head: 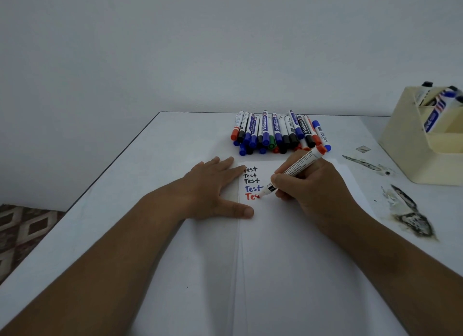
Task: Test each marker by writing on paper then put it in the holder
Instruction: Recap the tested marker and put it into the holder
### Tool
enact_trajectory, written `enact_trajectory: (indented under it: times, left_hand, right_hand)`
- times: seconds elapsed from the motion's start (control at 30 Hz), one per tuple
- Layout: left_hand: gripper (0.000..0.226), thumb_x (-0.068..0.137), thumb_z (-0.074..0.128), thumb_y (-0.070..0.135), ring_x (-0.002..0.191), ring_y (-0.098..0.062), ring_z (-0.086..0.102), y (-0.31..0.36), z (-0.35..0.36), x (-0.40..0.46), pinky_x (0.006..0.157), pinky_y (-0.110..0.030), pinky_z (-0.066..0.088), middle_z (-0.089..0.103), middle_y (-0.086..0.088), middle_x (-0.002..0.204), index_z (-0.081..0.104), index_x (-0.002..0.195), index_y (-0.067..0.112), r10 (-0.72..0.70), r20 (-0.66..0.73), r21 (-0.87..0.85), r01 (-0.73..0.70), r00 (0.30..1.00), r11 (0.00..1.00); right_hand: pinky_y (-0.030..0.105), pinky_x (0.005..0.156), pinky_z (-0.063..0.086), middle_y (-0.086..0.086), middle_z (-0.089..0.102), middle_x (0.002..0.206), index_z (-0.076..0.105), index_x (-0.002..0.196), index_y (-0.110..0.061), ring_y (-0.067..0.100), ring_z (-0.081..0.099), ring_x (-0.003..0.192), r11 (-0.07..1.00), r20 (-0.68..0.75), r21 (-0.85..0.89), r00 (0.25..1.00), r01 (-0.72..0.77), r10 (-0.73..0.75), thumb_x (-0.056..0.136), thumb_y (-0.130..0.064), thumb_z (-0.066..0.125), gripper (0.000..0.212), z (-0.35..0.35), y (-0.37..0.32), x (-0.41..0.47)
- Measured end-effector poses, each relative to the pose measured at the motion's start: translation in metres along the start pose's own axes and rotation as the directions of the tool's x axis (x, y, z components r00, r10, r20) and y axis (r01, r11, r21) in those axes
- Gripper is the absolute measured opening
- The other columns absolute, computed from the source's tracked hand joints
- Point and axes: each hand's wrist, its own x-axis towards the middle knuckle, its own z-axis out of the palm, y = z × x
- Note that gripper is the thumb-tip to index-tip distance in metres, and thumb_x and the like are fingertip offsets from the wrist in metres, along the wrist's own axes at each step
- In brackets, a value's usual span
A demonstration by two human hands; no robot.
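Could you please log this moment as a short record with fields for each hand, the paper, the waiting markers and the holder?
right hand: grips red marker, tip on paper, writing
left hand: flat, pinning the paper's left edge
paper: three black "Test" lines, one blue, one red unfinished
marker pile: capped, beyond the paper
holder: cream, far right, several markers inside

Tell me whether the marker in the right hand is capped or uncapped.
Uncapped: the marker in the right hand has its bare tip on the paper, mid red word; its red cap sits on the back end.

White table [150, 160] bears paper [288, 248], markers [275, 132], holder [411, 145]
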Motion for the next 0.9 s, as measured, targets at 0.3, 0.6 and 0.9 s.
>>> enact_trajectory:
  times: [0.3,0.6,0.9]
  left_hand:
    - [0.12,0.056,0.041,0.096,0.152,-0.011,-0.01,-0.0013,0.0002,0.0008,0.125,-0.04,0.0,-0.006,0.014,0.166,0.003,0.157,0.044,-0.001,0.004,-0.005,0.001,1.0,1.0]
    - [0.126,0.05,0.036,0.101,0.152,-0.01,-0.01,-0.0034,0.0015,0.0015,0.125,-0.041,0.0,-0.006,0.014,0.166,0.002,0.157,0.045,0.004,0.002,-0.017,-0.004,1.0,1.0]
    - [0.121,0.055,0.04,0.096,0.152,-0.01,-0.01,-0.0004,-0.0003,0.0003,0.125,-0.041,0.0,-0.007,0.014,0.166,0.002,0.157,0.043,-0.006,0.011,-0.014,0.006,1.0,1.0]
  right_hand:
    - [0.038,0.074,0.063,0.006,0.073,0.071,0.071,0.088,-0.012,0.019,0.07,0.065,1.0,-0.068,0.016,0.998,-0.013,0.015,0.089,-0.02,0.074,0.008,-0.0013,0.002,0.0014]
    - [0.037,0.072,0.061,0.014,0.072,0.078,0.071,0.094,-0.005,0.024,0.068,0.067,0.997,-0.043,0.014,0.997,-0.071,0.071,0.088,-0.018,0.074,0.015,-0.0011,0.0023,0.0026]
    - [0.038,0.075,0.062,0.009,0.072,0.074,0.072,0.095,-0.007,0.021,0.069,0.066,0.996,-0.052,0.053,0.996,-0.067,0.07,0.089,-0.019,0.074,0.014,-0.0018,0.0024,0.002]
